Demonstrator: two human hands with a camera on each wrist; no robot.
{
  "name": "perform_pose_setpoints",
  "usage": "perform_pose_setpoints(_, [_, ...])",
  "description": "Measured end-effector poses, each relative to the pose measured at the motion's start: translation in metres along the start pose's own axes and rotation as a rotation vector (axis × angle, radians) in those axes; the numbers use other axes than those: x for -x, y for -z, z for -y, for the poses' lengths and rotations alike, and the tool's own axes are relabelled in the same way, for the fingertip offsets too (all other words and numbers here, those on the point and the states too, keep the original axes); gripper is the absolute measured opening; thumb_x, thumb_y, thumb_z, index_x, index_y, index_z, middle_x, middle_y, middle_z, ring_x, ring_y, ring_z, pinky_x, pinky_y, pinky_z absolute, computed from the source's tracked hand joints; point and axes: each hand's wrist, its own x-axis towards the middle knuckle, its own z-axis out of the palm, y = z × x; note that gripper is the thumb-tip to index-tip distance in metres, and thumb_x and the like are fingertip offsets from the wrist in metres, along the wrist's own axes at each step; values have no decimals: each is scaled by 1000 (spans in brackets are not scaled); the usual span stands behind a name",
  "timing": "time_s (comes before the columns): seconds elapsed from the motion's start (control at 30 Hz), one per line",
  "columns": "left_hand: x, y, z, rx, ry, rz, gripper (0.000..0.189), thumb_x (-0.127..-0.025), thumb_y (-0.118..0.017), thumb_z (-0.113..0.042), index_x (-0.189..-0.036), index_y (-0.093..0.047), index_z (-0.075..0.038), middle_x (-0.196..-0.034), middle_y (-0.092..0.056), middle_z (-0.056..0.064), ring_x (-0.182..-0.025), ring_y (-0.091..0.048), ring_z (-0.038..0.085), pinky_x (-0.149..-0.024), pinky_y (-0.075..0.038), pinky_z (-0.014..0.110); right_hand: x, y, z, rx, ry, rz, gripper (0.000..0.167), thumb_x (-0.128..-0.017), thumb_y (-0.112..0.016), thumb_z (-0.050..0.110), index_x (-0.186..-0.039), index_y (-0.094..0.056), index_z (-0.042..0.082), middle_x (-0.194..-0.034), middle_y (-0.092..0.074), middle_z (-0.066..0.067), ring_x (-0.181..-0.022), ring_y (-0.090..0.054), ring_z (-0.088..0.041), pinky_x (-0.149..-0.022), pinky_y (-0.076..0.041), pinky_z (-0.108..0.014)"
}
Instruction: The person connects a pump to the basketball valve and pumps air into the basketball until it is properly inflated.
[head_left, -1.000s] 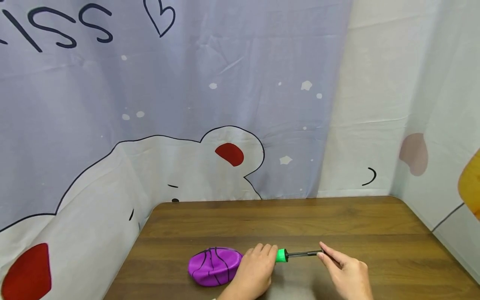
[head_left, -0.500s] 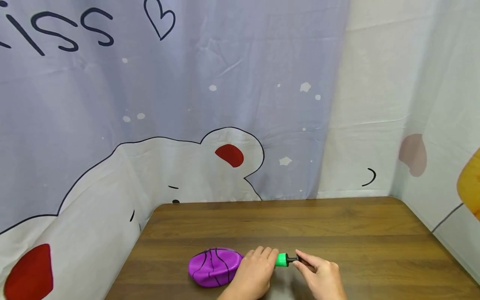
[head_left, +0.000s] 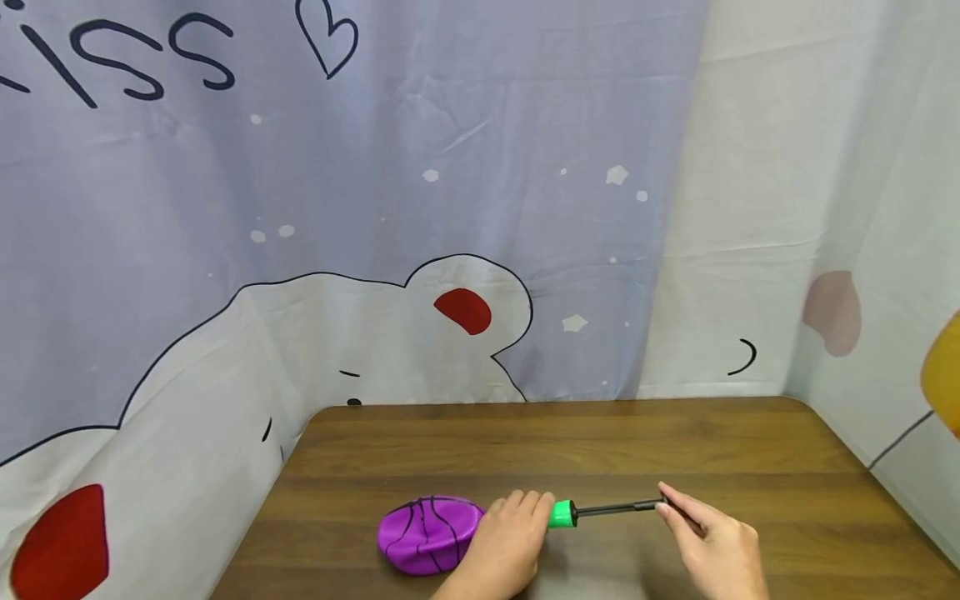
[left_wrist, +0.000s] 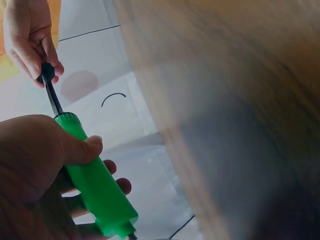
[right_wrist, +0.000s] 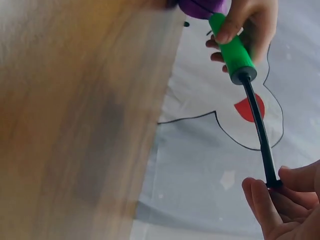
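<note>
A green hand pump (left_wrist: 102, 192) with a black plunger rod (right_wrist: 259, 127) lies level above the table. My left hand (head_left: 508, 542) grips its green barrel, thumb on one side and fingers curled round the other. The black handle at the rod's end is pinched between the thumb and fingers of my right hand (head_left: 716, 546), and the rod is drawn far out of the barrel. Left of my left hand, a purple ball (head_left: 429, 536) with black lines sits on the table, slack and flattened. Where the pump meets the ball is hidden behind my left hand in the head view.
The brown wooden table (head_left: 600, 442) runs back to a printed cloth curtain (head_left: 465, 167). More cloth (head_left: 900, 208) closes off the right side, and cloth also hangs along the left edge.
My right hand first pushed the plunger left into the barrel, then drew it back out to the right, slightly farther than before. My left hand and the ball stay nearly in place.
</note>
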Motion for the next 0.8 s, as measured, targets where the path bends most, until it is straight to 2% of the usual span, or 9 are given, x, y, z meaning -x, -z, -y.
perform_pose_setpoints(0.17, [-1, -2, -2, -28, 5, 1, 48, -75, -77, -7, -120, -61, -9, -104, -67, 0, -90, -62, 15, -77, -57, 29, 8, -14, 4, -25, 88, -50, 27, -78, -86, 11, -104, -82, 14, -85, -78, -2, -71, -62, 14, -52, -47, -11])
perform_pose_setpoints(0.23, [-2, -2, -3, -44, 0, -5, 47, -75, -77, -8, -119, -62, -9, -104, -67, 0, -90, -62, 15, -76, -57, 29, 12, -22, 7, -44, 142, -60, 28, -75, -88, 8, -101, -82, 12, -84, -78, -1, -71, -64, 11, -54, -50, -11])
perform_pose_setpoints(0.33, [-3, -4, -5, -63, -16, -17, 46, -74, -78, -10, -117, -63, -9, -102, -67, 0, -88, -61, 15, -75, -57, 29, 17, -35, 14, -72, 181, -42, 29, -72, -89, 6, -100, -82, 10, -83, -78, -1, -68, -68, 6, -53, -50, -10])
perform_pose_setpoints(0.5, [-2, -4, -5, -74, -35, -19, 45, -75, -80, -14, -117, -65, -9, -102, -68, 0, -88, -63, 15, -74, -57, 30, 23, -52, 25, -149, 128, 90, 28, -75, -87, 8, -102, -81, 7, -86, -78, -4, -66, -72, -5, -55, -52, -12])
perform_pose_setpoints(0.6, [0, -3, -5, -67, -36, 3, 47, -76, -81, -14, -119, -64, -11, -103, -68, -1, -90, -63, 15, -75, -57, 29, 24, -54, 26, -174, 98, 132, 28, -76, -86, 8, -103, -81, 7, -87, -78, -5, -67, -72, -6, -56, -54, -13])
perform_pose_setpoints(0.7, [1, -3, -4, -58, -36, 14, 50, -75, -81, -12, -121, -61, -12, -103, -67, -2, -90, -62, 14, -76, -57, 28, 22, -48, 22, -162, 114, 104, 28, -75, -87, 7, -103, -81, 8, -86, -78, -4, -67, -70, -2, -56, -53, -12])
perform_pose_setpoints(0.8, [1, -2, -4, -49, -32, -8, 53, -72, -80, -9, -120, -60, -13, -103, -66, -3, -90, -62, 13, -75, -57, 27, 17, -36, 14, -116, 131, 56, 29, -75, -87, 8, -102, -81, 11, -85, -78, -1, -69, -68, 4, -58, -51, -10])
